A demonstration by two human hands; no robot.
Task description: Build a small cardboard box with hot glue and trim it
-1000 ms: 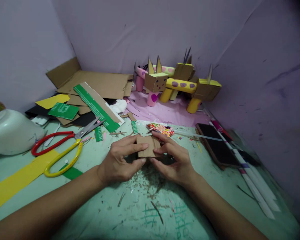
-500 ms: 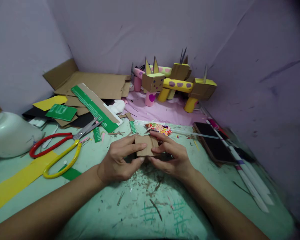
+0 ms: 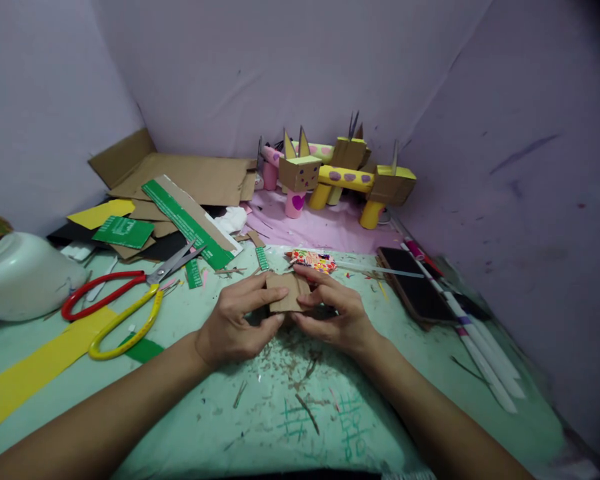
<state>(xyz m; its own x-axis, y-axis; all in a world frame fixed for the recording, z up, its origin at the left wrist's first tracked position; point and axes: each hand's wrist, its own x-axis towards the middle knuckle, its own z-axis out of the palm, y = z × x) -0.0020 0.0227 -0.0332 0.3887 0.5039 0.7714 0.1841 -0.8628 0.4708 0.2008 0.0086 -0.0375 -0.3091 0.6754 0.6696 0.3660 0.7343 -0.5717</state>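
One cardboard piece (image 3: 286, 293): small, tan, roughly square, held btwn both hands over the green-covered table (image 3: 200, 433), ctr of view; can't tell if its underside touches the cover.
L hand (image 3: 243, 320): partly closed on piece's left side, fingers over top face & far corner, thumb at near edge.
R hand (image 3: 337, 310): partly closed on right side, index finger along far edge, other fingers bent onto the face, thumb at near edge.
Debris (image 3: 280, 368): brown bits scattered on table nr the hands; green pen marks (image 3: 295, 423) closer to viewer.
Floral-patterned item (image 3: 313, 261): just beyond the piece, w/ translucent stick (image 3: 380, 268) running right to the phone (image 3: 417, 283).
White rods (image 3: 485, 360): lying beside phone, far R.
Scissors (image 3: 156, 275): L of hands, blades apart, 1 red handle, 1 yellow; yellow strip (image 3: 45, 360) partly under them.
Green-and-tan strip (image 3: 190, 223): slantwise on scraps, back L, w/ lg. cardboard sheet (image 3: 195, 177) behind.
White vessel (image 3: 25, 277): far L edge, partly out of shot.
Box-headed figures (image 3: 300, 175): pink & yellow, standing on pink cloth (image 3: 325, 235) by back wall (image 3: 280, 67).
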